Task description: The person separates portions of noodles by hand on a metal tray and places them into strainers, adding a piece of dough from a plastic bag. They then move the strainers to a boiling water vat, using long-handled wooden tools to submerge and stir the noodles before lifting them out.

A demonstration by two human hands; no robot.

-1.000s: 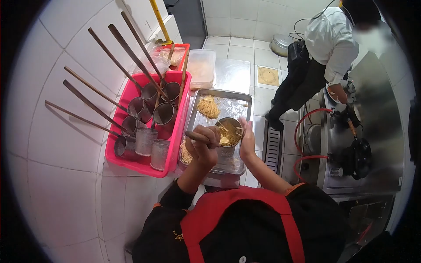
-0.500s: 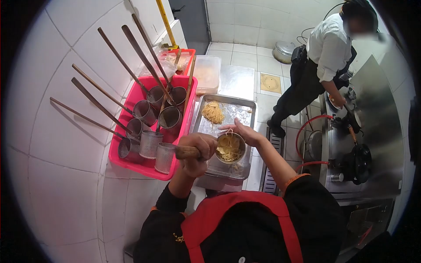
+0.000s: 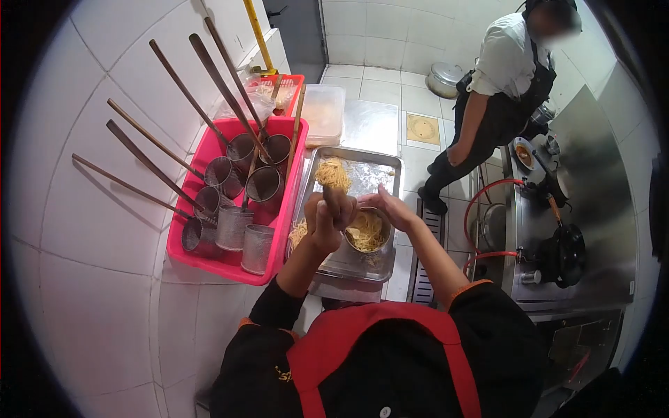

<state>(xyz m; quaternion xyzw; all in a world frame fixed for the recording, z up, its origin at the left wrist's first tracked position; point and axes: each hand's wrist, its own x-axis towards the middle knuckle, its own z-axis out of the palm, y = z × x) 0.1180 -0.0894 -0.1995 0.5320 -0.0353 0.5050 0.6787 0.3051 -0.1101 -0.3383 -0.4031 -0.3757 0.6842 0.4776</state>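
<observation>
My left hand (image 3: 330, 221) is closed around the wooden handle (image 3: 330, 197) of a noodle strainer. Its round metal basket (image 3: 385, 235) hangs over the steel tray (image 3: 400, 182) with pale noodles (image 3: 366, 230) inside. My right hand (image 3: 391, 209) lies along the far side of the basket, fingers stretched out and thumb raised; whether it presses on the rim is hard to see. A heap of yellow noodles (image 3: 333, 173) rests at the tray's far left. More noodles (image 3: 298, 234) show at its left edge, partly behind my left forearm.
On my left a pink tub (image 3: 182, 252) holds several long-handled strainers (image 3: 265, 184). Behind stand a lidded plastic box (image 3: 325, 115) and a red basket (image 3: 296, 89). A co-worker (image 3: 512, 76) stands by the stove at right, with a black wok (image 3: 573, 254) and red hoses (image 3: 474, 202).
My left hand has moved up and right, tilting the strainer handle away from me. Noodles at the tray's left edge are now visible. The co-worker's arm has come back from the stove.
</observation>
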